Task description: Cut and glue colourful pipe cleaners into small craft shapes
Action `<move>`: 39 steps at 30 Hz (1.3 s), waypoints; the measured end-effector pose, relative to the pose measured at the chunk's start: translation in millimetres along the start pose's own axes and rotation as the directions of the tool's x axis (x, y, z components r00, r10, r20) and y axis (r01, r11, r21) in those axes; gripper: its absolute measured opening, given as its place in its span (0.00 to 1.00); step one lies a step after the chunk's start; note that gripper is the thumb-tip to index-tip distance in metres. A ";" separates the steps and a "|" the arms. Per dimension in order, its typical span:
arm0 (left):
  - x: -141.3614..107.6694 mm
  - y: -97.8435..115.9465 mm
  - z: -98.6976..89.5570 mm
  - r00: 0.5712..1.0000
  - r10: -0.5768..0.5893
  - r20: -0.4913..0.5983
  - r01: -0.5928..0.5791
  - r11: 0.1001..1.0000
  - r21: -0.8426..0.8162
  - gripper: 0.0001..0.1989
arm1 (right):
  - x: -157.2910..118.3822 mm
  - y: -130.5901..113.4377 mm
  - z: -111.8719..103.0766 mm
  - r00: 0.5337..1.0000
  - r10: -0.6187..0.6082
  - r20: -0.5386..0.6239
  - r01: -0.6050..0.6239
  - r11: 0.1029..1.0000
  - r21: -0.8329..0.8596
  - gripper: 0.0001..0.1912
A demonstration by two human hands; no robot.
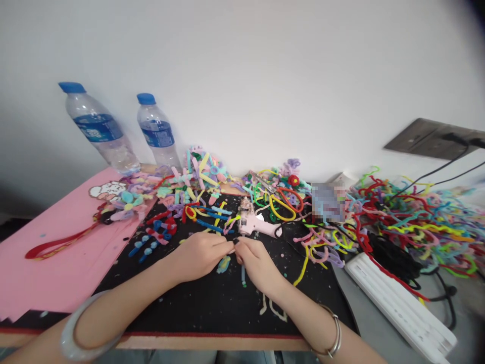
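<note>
My left hand (202,255) and my right hand (259,265) meet fingertip to fingertip over the black mat (197,308). Both are closed in a pinch. A tiny dark bit shows between the fingertips, too small to name. Just beyond them lies a pink glue gun (257,226), its nozzle end crusted. Below the left fingers is a blue-green and yellow fuzzy piece (223,264). A thin bluish stick (243,275) shows under my right hand. Red and blue pipe-cleaner shapes (161,230) lie to the left.
Two water bottles (157,132) stand against the wall at back left, beside pink sheets (64,242). Heaps of coloured pipe cleaners (413,217) spread along the back and right. A white power strip (401,306) lies at right, with cables leading to a wall socket (420,139).
</note>
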State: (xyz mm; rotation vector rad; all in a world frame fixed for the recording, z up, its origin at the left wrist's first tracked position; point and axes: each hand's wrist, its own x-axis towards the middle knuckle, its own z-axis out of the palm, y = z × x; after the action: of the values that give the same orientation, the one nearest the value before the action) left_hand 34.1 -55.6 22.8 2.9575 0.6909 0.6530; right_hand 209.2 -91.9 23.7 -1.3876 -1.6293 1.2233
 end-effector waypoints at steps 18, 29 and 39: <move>0.9 1.6 -0.3 1.000 -0.008 0.019 0.008 1.000 0.009 0.14 | 4.5 1.6 -6.3 0.999 0.006 0.053 -0.006 1.000 -0.004 0.14; 1.4 3.3 0.7 0.999 -0.048 0.012 0.048 0.998 -0.041 0.15 | 5.1 2.0 -5.1 0.991 -0.135 0.001 0.132 0.973 -0.190 0.14; 7.0 0.9 -14.1 0.904 -0.199 0.377 0.425 0.494 -0.758 0.20 | -4.3 -1.3 -6.4 0.893 -0.443 0.081 0.440 0.816 -0.374 0.12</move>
State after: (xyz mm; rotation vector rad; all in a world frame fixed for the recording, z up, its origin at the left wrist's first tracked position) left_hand 34.4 -54.3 38.5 1.8923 0.6300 0.3972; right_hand 215.5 -94.6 27.5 -1.1245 -2.1171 0.6425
